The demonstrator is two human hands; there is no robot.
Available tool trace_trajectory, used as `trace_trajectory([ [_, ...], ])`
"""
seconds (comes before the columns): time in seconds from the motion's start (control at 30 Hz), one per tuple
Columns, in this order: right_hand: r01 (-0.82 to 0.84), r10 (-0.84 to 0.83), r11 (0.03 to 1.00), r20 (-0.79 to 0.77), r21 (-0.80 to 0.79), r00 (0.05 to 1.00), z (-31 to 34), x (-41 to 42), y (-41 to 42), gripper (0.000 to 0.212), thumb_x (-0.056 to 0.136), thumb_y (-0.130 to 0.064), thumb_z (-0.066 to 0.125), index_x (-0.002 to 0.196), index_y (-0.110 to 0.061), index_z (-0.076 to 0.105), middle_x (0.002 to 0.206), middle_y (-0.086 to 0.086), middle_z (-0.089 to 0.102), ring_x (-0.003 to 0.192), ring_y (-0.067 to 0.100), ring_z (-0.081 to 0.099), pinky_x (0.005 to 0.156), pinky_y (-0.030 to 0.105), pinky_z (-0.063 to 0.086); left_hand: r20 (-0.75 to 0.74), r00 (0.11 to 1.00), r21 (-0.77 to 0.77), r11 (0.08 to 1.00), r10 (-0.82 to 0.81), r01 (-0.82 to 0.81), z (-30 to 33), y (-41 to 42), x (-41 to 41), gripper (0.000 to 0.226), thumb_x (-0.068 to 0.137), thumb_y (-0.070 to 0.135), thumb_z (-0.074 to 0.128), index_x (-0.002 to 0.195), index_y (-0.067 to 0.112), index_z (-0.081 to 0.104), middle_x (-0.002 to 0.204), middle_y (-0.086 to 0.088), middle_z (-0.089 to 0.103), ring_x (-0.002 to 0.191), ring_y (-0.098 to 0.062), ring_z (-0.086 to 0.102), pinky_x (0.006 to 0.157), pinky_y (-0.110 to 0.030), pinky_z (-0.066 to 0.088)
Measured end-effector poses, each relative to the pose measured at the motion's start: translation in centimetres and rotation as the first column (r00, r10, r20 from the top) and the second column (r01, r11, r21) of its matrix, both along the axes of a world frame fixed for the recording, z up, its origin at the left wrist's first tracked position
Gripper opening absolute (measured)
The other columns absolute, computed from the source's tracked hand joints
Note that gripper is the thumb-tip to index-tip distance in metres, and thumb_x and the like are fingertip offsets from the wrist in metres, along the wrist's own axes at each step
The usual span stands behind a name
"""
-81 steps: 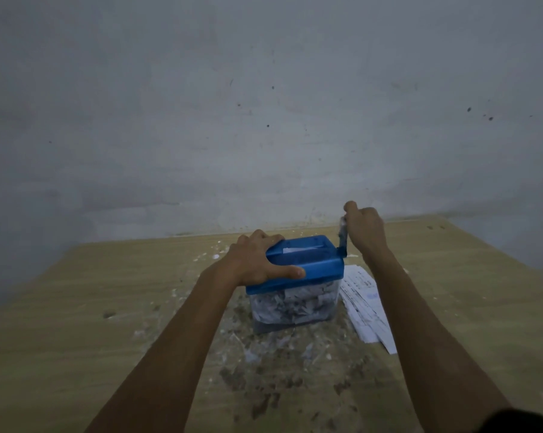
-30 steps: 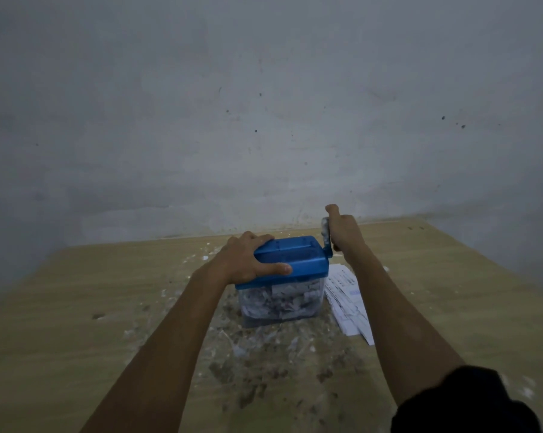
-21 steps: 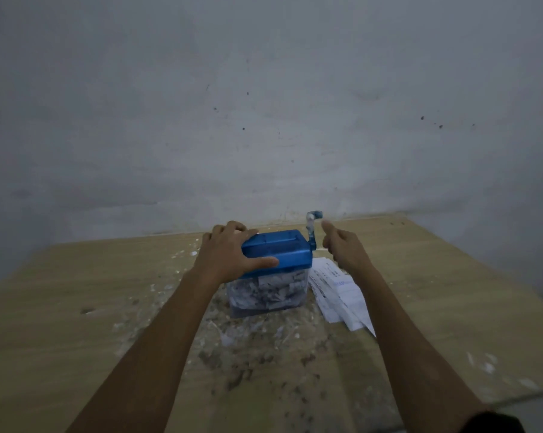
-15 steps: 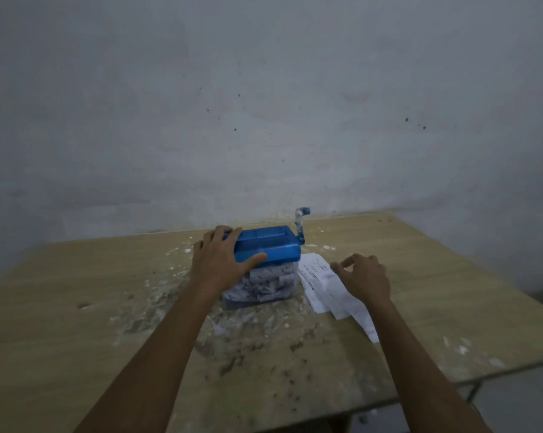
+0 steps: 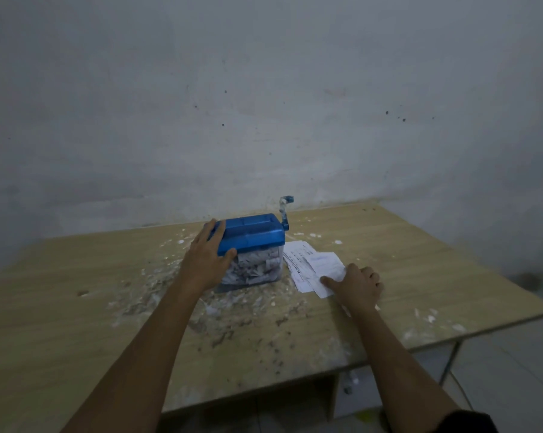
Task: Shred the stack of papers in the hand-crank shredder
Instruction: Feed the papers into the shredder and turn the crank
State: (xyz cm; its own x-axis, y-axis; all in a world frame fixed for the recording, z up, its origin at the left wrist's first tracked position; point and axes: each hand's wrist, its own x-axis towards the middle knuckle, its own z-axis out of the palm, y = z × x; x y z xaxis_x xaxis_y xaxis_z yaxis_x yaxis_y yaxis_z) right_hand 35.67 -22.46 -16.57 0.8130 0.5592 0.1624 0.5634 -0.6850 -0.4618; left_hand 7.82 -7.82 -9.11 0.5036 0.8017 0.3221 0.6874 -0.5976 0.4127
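Observation:
The hand-crank shredder [image 5: 252,235] stands mid-table, a blue lid over a clear bin [image 5: 257,271] packed with paper strips. Its crank [image 5: 285,210] points up at the right end, and no hand is on it. My left hand [image 5: 206,257] grips the lid's left end, fingers over the top and thumb on the front. The stack of papers [image 5: 298,260] lies flat just right of the bin. My right hand [image 5: 356,285] is on its near right corner, where thumb and curled fingers pinch the top sheet [image 5: 324,265], which lies askew to the stack.
Shreds and grey dust [image 5: 232,307] litter the wooden table [image 5: 420,260] around and in front of the shredder. A bare wall rises just behind it. The table's right and near edges drop to a tiled floor [image 5: 498,370].
My right hand let go of the crank, dropped to the paper stack and drew back to its near corner. The left hand stayed on the lid. The view pulled back.

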Motion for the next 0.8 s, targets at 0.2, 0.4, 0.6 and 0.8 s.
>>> trace_trajectory([
  [0.2,0.021,-0.011,0.995,-0.11,0.094,0.994,0.5,0.3,0.0,0.068,0.063,-0.057,0.079,0.11,-0.02,0.047,0.119,0.016,0.046,0.111,0.034,0.046,0.097,0.041,0.034,-0.029,0.999,-0.106,0.994,-0.041,0.037,0.8,0.2,-0.3,0.071,0.104,0.044,0.045,0.161,0.028,0.005,0.167,0.01,-0.007,0.154,-0.02,0.009,0.12,-0.046,0.027],
  [0.4,-0.009,0.091,0.96,-0.285,0.279,0.954,1.0,2.3,-0.9,0.067,0.078,-0.024,0.076,0.135,-0.017,0.042,0.121,0.017,0.059,0.112,0.034,0.056,0.09,0.038,0.042,-0.026,0.997,-0.128,0.989,-0.073,0.07,0.6,0.6,-0.3,0.074,0.103,0.043,0.047,0.161,0.027,0.002,0.167,0.009,-0.009,0.153,-0.024,0.01,0.119,-0.047,0.027],
  [0.6,0.017,0.183,0.88,-0.37,0.476,0.911,1.8,3.3,-2.4,0.012,0.079,-0.018,0.076,0.087,-0.009,0.072,0.082,0.007,0.069,0.086,0.028,0.066,0.069,0.027,0.04,-0.022,0.998,-0.126,0.99,-0.061,0.058,0.6,0.5,-0.3,0.077,0.102,0.045,0.049,0.161,0.026,0.003,0.167,0.009,-0.008,0.153,-0.024,0.01,0.12,-0.047,0.027],
  [0.8,0.013,0.348,0.785,-0.459,0.619,0.818,3.8,2.4,-3.5,0.015,0.079,-0.02,0.078,0.079,-0.006,0.073,0.075,0.009,0.072,0.067,0.024,0.067,0.063,0.036,0.057,-0.026,1.0,-0.028,1.0,-0.01,0.009,0.9,0.1,-0.3,0.068,0.102,0.051,0.045,0.16,0.025,0.019,0.168,0.003,0.009,0.154,-0.027,0.005,0.123,-0.05,0.012],
])
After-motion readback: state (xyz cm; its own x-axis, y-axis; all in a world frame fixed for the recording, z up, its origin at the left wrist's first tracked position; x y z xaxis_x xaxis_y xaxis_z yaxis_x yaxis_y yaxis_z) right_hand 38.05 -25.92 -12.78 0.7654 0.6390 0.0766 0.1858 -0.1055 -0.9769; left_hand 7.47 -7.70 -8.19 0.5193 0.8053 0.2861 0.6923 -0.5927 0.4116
